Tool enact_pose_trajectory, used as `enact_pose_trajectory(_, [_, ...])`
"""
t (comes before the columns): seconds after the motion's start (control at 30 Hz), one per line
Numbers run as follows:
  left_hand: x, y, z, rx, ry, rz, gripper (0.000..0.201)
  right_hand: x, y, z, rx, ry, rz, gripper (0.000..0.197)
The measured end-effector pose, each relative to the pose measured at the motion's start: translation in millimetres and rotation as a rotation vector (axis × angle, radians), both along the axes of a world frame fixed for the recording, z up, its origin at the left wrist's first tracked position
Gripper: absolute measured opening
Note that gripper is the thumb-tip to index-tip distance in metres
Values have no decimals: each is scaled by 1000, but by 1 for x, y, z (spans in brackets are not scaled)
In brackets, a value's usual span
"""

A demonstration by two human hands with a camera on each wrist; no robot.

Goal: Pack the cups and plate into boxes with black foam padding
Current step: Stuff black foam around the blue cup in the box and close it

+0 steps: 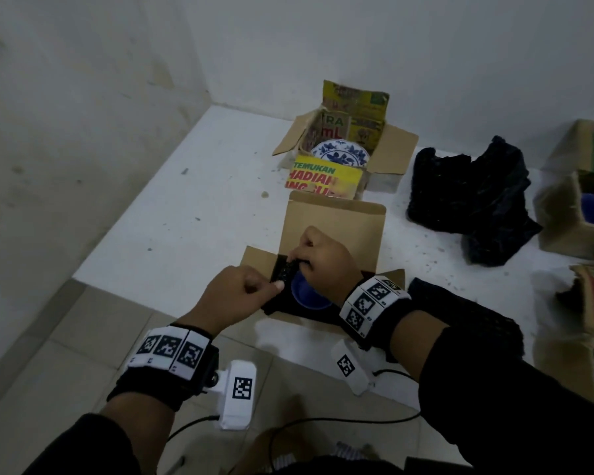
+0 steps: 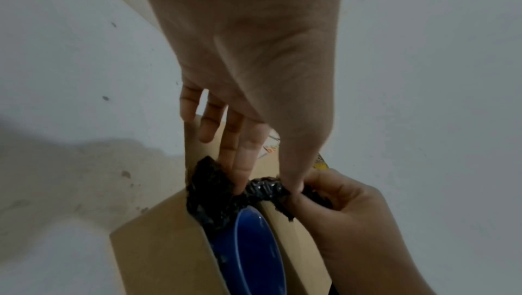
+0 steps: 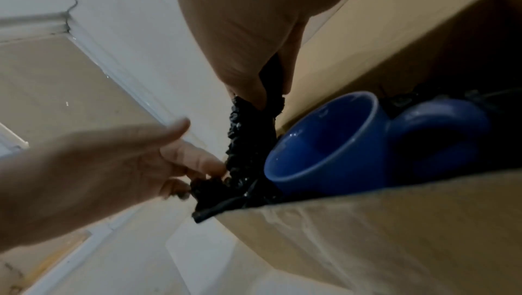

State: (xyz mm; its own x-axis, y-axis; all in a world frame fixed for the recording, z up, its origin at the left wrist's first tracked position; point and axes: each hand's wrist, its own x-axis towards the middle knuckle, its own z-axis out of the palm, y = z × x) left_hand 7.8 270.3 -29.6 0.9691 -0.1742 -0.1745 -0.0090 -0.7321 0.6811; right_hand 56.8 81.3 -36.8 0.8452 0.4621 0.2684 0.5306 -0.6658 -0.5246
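Observation:
A blue cup (image 1: 310, 293) stands in an open cardboard box (image 1: 333, 221) lined with black foam (image 1: 283, 272). Both hands work at the box's left wall. My left hand (image 1: 276, 286) pinches the foam's near part. My right hand (image 1: 297, 260) pinches the same strip farther back. In the left wrist view the left hand (image 2: 282, 186) squeezes the foam (image 2: 214, 192) between thumb and fingers above the cup (image 2: 254, 250). In the right wrist view the right hand (image 3: 268, 92) holds the foam (image 3: 245, 134) upright beside the cup (image 3: 324, 148), whose handle points right.
A blue-and-white plate (image 1: 340, 154) lies in a printed box (image 1: 391, 156) behind. A pile of loose black foam (image 1: 467, 200) sits to the right. More boxes (image 1: 563, 221) stand at the right edge, one with something blue inside. The white platform ends at a tiled floor (image 1: 83, 337) near me.

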Motion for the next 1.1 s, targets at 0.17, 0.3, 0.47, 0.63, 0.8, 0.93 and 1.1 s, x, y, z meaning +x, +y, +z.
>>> enact_pose_trajectory(0.17, [-1,-7,11,-322,36,214,36,5,11,-5,-133,-261,12,28])
enact_pose_trajectory(0.3, [-2,-13,10,-568,287,301,52,-2,20,-7,-229,-198,114,36])
enact_pose_trajectory(0.47, [-1,-12,-12,-661,363,289,70,-24,18,-13,-468,13,188,56])
enact_pose_trajectory(0.63, [0,-9,-28,-654,402,223,60,-27,14,-16,-615,35,209,63])
enact_pose_trajectory(0.8, [0,-8,-25,-690,438,240,66,-15,29,-10,-731,-29,204,74])
enact_pose_trajectory(0.93, [4,-9,-24,-702,436,244,62,-3,27,-9,-719,-20,260,50])
enact_pose_trajectory(1.1, [4,-7,-26,-721,443,241,78,-13,13,1,-319,-1,365,40])
